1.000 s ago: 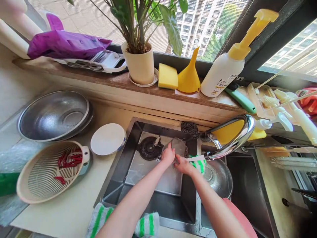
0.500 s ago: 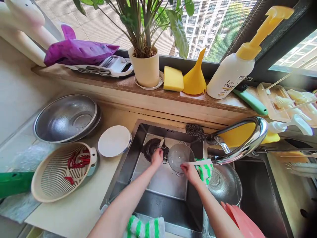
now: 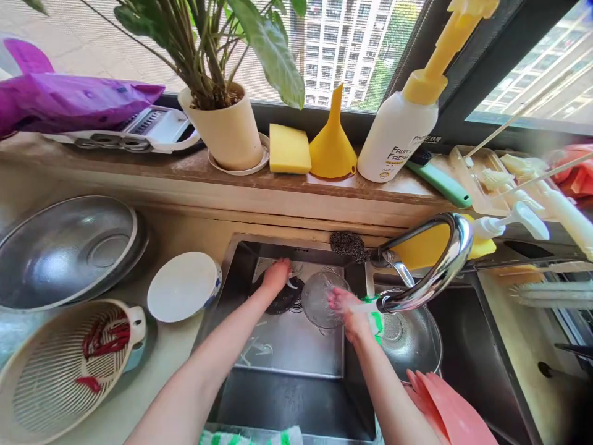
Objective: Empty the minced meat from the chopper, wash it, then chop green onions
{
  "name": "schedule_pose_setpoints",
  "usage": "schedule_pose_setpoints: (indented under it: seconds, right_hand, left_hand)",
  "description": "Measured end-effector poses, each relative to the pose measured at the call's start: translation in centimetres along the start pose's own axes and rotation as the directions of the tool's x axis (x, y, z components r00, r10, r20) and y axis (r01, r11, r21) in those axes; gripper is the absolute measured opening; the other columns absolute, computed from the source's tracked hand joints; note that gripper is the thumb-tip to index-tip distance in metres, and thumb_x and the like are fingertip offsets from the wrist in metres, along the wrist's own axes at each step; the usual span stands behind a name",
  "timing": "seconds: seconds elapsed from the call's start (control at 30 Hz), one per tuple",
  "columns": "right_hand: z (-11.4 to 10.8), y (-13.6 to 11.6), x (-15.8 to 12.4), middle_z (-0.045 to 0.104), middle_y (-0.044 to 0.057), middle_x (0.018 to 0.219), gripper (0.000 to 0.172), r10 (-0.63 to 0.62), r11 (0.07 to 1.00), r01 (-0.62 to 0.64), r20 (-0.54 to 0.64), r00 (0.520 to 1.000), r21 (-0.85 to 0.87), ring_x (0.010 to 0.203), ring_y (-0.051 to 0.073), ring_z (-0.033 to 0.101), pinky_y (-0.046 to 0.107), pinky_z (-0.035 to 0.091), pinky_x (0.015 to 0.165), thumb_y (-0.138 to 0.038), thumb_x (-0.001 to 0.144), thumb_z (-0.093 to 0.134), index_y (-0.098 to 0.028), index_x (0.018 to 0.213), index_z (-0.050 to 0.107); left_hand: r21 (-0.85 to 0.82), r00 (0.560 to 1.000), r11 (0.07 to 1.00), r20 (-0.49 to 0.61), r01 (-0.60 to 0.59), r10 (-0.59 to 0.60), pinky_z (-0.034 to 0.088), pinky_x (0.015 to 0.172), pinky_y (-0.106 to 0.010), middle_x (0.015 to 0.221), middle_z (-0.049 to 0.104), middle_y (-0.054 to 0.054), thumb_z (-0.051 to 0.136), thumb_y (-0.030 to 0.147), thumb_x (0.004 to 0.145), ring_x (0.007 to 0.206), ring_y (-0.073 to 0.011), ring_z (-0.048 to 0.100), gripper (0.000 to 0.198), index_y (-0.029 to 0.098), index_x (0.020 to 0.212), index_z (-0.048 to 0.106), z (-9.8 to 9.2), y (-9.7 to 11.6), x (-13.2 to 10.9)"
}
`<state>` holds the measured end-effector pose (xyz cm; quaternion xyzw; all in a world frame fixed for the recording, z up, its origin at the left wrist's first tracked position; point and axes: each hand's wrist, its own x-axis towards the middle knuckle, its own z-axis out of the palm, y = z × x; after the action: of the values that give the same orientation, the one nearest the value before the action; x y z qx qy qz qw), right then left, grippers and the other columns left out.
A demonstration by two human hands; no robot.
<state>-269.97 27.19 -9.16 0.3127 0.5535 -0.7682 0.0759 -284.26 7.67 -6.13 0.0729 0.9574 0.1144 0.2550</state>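
Note:
Over the black drain fitting (image 3: pixel 278 301) in the left basin, my left hand (image 3: pixel 277 276) has its fingers curled. A small pale piece (image 3: pixel 291 283) shows beside the fingertips, but what the hand grips is hidden. My right hand (image 3: pixel 347 309) is stretched out under the faucet's white spout (image 3: pixel 365 306), its fingers apart and slightly blurred, with water running around them. Below those fingers sits a small round see-through bowl or strainer (image 3: pixel 319 303) with little side handles. The metal sink (image 3: pixel 301 346) surrounds both hands.
Left on the counter are a white bowl (image 3: pixel 180 287), a metal basin (image 3: pixel 69 247) and a beige colander (image 3: pixel 46 371) holding red chillies (image 3: pixel 106 337). A chrome faucet (image 3: pixel 458 247) arches on the right, above a metal strainer bowl (image 3: pixel 417 340). Pink gloves (image 3: pixel 445 402) hang in front.
My view has shifted right and closer. My left hand has moved toward the back of the basin. My right hand has gone from pinched fingers to spread ones under the water.

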Motion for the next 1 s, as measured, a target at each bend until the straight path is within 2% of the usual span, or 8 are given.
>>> schedule_pose_setpoints:
  seconds: [0.1,0.17,0.33,0.53,0.67,0.8,0.9,1.0]
  right_hand:
    - [-0.2,-1.6,-1.1,0.074,0.009,0.091,0.044,0.036,0.999,-0.035,-0.065,0.997,0.012,0.081,0.023,0.069,0.035,0.055,0.076,-0.049,0.064,0.072,-0.018,0.094,0.069]
    - [-0.3,-2.8,-2.0,0.074,0.007,0.087,0.044,0.024,0.999,-0.029,-0.123,0.992,-0.039,0.077,0.022,0.068,0.032,0.054,0.071,-0.047,0.064,0.072,-0.017,0.096,0.070]
    - [-1.3,-5.0,-4.2,0.075,0.008,0.084,0.041,-0.146,0.940,0.099,-0.125,0.981,-0.325,0.078,0.023,0.067,0.033,0.053,0.072,-0.049,0.069,0.065,-0.016,0.092,0.074]
    - [-3.4,-5.3,-5.2,0.074,0.007,0.082,0.035,-0.189,0.964,0.164,-0.107,0.976,-0.207,0.074,0.020,0.066,0.033,0.054,0.074,-0.049,0.069,0.065,-0.018,0.084,0.073]
    - [-3.9,-5.7,-5.7,0.074,0.009,0.083,0.042,-0.133,0.990,0.127,-0.139,0.981,-0.055,0.078,0.022,0.069,0.035,0.056,0.076,-0.053,0.061,0.073,-0.018,0.084,0.071]
    - [-2.8,-6.3,-5.3,0.075,0.007,0.085,0.040,-0.084,0.996,0.082,-0.063,0.994,-0.026,0.080,0.022,0.070,0.034,0.057,0.078,-0.051,0.059,0.074,-0.018,0.081,0.071]
    - [-1.6,-6.7,-4.3,0.075,0.006,0.081,0.036,-0.019,1.000,0.019,-0.028,0.999,-0.006,0.078,0.021,0.070,0.033,0.057,0.076,-0.045,0.056,0.076,-0.019,0.080,0.070]
    - [-1.1,-7.0,-3.5,0.075,0.006,0.077,0.035,0.011,0.998,-0.012,-0.020,1.000,-0.055,0.073,0.023,0.071,0.032,0.057,0.069,-0.040,0.056,0.077,-0.019,0.083,0.070]
  left_hand:
    - [0.016,0.993,0.994,-0.048,-0.107,0.107,0.042,0.085,-0.036,0.110,0.064,-0.014,0.044,0.030,0.095,0.103,-0.0287,0.060,0.023,0.018,0.101,0.062,-1.6,1.4,-3.2]
    - [0.007,0.978,0.979,-0.034,-0.204,0.204,0.043,0.084,-0.034,0.105,0.065,-0.013,0.046,0.031,0.094,0.100,-0.0264,0.060,0.022,0.019,0.097,0.064,-1.4,3.4,-5.0]
    - [-0.085,0.940,0.943,0.091,-0.321,0.328,0.045,0.085,-0.031,0.106,0.064,-0.009,0.045,0.015,0.091,0.101,-0.0212,0.060,0.025,0.019,0.104,0.065,2.4,9.5,-6.7]
    - [-0.146,0.927,0.943,0.188,-0.300,0.324,0.046,0.080,-0.033,0.099,0.064,-0.011,0.051,0.015,0.087,0.096,-0.0253,0.064,0.019,0.018,0.091,0.069,4.6,13.5,-6.8]
    - [-0.247,0.956,0.943,0.134,-0.224,0.262,0.044,0.080,-0.032,0.096,0.065,-0.010,0.057,0.021,0.084,0.095,-0.0254,0.063,0.009,0.019,0.086,0.066,3.9,12.9,-6.4]
    - [-0.440,0.994,0.896,0.049,-0.064,0.095,0.042,0.074,-0.028,0.081,0.063,-0.005,0.057,0.026,0.086,0.086,-0.0206,0.062,0.008,0.020,0.082,0.059,4.2,10.5,-5.9]
    - [-0.627,0.994,0.771,0.069,0.109,-0.084,0.038,0.059,-0.023,0.063,0.053,0.002,0.047,0.026,0.090,0.061,-0.0140,0.056,0.015,0.020,0.077,0.051,5.4,8.5,-6.0]
    - [-0.788,0.963,0.557,0.170,0.261,-0.210,0.033,0.048,-0.020,0.056,0.044,0.007,0.041,0.030,0.093,0.045,-0.0090,0.045,0.019,0.020,0.078,0.046,7.0,6.8,-6.4]
